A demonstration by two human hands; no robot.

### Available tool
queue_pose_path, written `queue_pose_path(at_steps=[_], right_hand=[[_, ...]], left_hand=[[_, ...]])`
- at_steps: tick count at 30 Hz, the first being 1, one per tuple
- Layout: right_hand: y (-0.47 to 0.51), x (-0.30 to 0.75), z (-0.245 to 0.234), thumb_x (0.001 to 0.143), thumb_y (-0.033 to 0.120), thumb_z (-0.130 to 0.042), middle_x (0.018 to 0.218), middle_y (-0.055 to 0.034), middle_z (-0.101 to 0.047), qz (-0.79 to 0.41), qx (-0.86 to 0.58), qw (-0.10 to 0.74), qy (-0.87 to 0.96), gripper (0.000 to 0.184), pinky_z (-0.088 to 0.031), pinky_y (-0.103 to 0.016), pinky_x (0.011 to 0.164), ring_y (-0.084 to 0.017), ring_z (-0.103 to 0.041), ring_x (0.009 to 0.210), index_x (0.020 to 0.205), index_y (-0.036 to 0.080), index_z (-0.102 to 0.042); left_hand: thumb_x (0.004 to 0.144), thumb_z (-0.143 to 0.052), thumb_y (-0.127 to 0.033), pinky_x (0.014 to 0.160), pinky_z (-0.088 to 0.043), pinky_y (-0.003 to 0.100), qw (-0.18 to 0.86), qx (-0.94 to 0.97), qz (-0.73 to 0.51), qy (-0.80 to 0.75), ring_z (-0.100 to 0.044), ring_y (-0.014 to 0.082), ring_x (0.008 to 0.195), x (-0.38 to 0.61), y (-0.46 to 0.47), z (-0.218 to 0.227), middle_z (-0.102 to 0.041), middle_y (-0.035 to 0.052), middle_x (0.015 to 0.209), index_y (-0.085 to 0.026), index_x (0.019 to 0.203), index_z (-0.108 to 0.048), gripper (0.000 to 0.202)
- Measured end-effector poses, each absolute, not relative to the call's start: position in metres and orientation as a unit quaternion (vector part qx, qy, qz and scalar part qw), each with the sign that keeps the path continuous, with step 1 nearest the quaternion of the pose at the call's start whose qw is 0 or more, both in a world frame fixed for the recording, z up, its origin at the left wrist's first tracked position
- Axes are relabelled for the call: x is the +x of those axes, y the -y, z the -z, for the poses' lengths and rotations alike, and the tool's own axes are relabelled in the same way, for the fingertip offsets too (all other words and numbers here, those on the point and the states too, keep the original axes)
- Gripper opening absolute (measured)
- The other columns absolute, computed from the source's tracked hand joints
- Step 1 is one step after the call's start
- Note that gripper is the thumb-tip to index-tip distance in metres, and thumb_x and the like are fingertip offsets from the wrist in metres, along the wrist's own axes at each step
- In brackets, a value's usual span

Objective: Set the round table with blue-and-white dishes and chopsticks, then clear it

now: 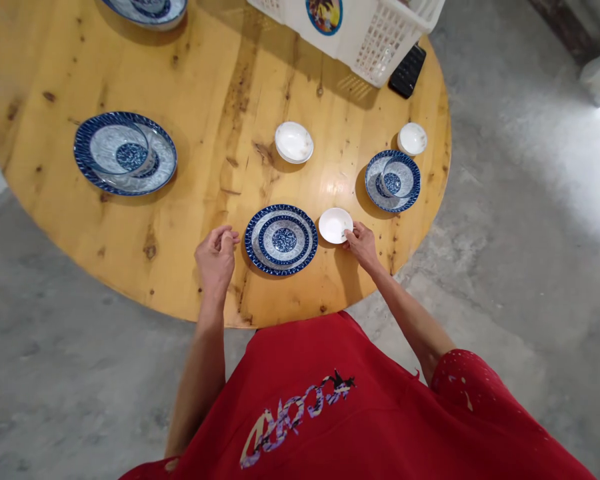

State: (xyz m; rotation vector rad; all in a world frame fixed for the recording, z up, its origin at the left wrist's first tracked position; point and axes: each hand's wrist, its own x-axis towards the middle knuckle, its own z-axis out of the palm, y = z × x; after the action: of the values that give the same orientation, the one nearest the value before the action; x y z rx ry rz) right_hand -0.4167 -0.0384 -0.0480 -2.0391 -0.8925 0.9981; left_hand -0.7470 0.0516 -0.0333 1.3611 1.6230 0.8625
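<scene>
A blue-and-white patterned plate (281, 239) with a smaller plate stacked on it lies near the front edge of the round wooden table (195, 80). My right hand (362, 244) pinches the rim of a small white saucer (335, 225) just right of that plate. Left of the plate, my left hand (216, 257) hovers over the table with its fingers curled loosely; nothing shows in it.
Another small white saucer (293, 141) sits mid-table and a third (412, 139) at the right. Blue plates holding bowls stand at the right (393, 181), left (125, 153) and far left top (147, 9). A white plastic basket (360, 30) and a black remote (407, 71) lie behind.
</scene>
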Motion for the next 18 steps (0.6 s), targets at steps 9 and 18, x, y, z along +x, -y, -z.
queue_pose_path(at_steps=[9,18], right_hand=[[0.052,-0.417,0.041,0.078,0.041,-0.054,0.059,0.0027,-0.059,-0.395,-0.793,0.315,0.34,0.031,-0.048,-0.026,0.053,-0.016,-0.06,0.05,0.097,0.018,-0.061],[0.06,-0.42,0.043,0.08,0.044,-0.053,0.062,0.0008,-0.062,-0.396,-0.803,0.306,0.324,0.039,-0.047,-0.027,0.053,-0.017,-0.06,0.051,0.105,0.016,-0.062]], left_hand=[[0.09,-0.049,-0.038,0.08,-0.058,0.029,0.425,0.534,-0.344,-0.645,-0.072,0.0168,0.085,-0.754,-0.058,0.041,-0.073,0.0069,0.093,-0.016,0.105,-0.067,0.033],[0.089,-0.049,-0.038,0.081,-0.058,0.03,0.452,0.52,-0.335,-0.643,-0.072,0.0167,0.084,-0.755,-0.063,0.043,-0.073,0.0072,0.094,-0.017,0.105,-0.066,0.031]])
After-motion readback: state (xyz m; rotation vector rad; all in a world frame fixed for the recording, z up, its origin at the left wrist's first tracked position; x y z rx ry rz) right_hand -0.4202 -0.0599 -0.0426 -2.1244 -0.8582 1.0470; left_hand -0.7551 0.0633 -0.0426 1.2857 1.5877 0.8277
